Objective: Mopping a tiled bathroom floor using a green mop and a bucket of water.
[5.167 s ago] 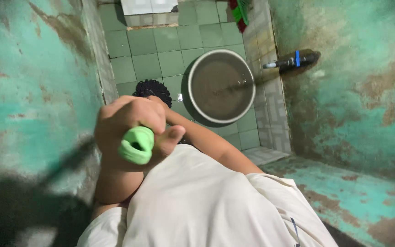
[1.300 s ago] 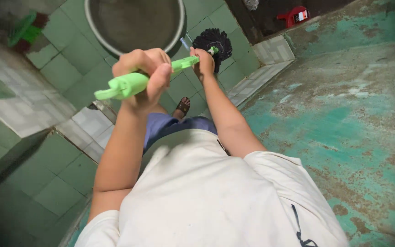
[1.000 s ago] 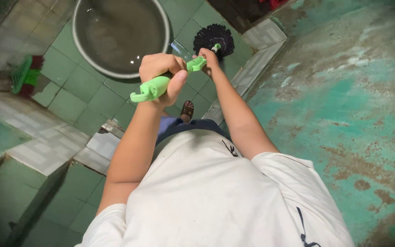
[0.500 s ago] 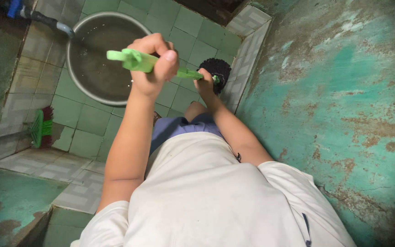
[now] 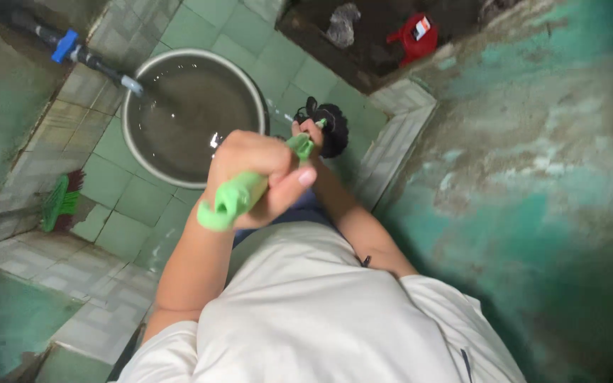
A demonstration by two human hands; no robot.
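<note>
Mop held in both hands over wet green tiles, near the centre of the frame.

Round metal basin (image 5: 193,113) of water and a tap (image 5: 83,57) fill the upper left, close to the dark mop head (image 5: 329,128). The mop (image 5: 250,188) is probably light and stiff, its wet head soft and heavier. Left hand (image 5: 260,177) is wrapped tightly around the green handle end; right hand (image 5: 311,132) closes around the shaft lower down.

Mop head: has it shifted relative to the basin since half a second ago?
Cannot tell. The mop head lies just right of the basin, as before; the camera itself swung.
</note>
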